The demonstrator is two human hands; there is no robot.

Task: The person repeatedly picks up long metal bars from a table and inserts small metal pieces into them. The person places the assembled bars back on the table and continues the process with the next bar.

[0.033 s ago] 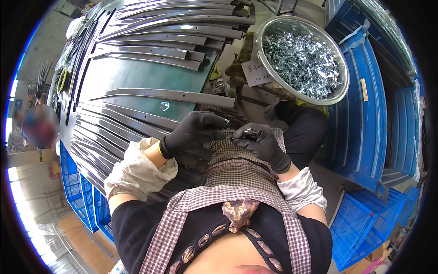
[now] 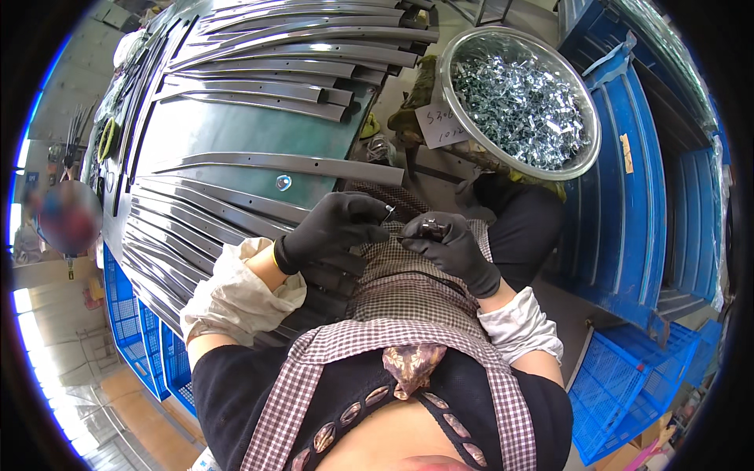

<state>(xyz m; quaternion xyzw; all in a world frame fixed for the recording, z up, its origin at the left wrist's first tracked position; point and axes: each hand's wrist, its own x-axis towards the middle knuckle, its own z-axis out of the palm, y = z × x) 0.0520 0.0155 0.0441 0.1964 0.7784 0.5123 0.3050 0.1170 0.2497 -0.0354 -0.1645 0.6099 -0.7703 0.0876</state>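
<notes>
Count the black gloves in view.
2: one is on the left hand, which holds a small shiny piece; the other is on the right hand, which holds a small dark object. Others may be hidden.

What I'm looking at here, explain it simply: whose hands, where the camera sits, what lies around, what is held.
There is no robot: these are a person's own hands in dark gloves, seen from a wide fisheye camera worn on the head, looking down. That lens bends straight edges. The left hand pinches a small shiny piece; the right hand holds a small dark object, too small to identify. Long dark strips with small holes lie across a green-topped table. Beyond the right hand, a clear round tub holds many shiny metal pieces.
</notes>
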